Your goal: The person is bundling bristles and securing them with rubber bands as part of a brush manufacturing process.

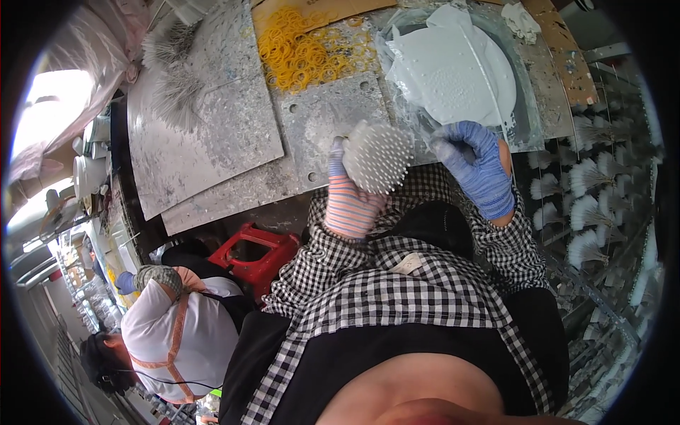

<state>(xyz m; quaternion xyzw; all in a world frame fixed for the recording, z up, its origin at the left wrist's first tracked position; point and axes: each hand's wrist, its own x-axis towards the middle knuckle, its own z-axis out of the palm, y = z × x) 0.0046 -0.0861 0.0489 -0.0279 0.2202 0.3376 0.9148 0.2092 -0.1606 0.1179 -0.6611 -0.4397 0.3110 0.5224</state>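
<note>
Near the middle of the frame the left hand (pixel 352 202), in a striped glove, is closed round the lower end of a bundle of white sticks (pixel 377 156), whose tips fan out into a round dotted face turned up toward the camera; the bundle's long axis runs from the fist upward and slightly right, so its coated end points at the dish of white liquid (pixel 453 71) lying in the upper right of the frame; the right hand (pixel 480 170), in a blue glove, sits just right of the bundle, apart from it, fingers curled with thumb and forefinger pinched close, and whether they grip anything I cannot tell; of the two hands the right is the nearer to the dish, its knuckles almost at the rim; a heap of yellow rubber bands (pixel 312 46) lies top centre on the spattered table (pixel 212 127); another person in a white shirt (pixel 180 329) bends at lower left.
</note>
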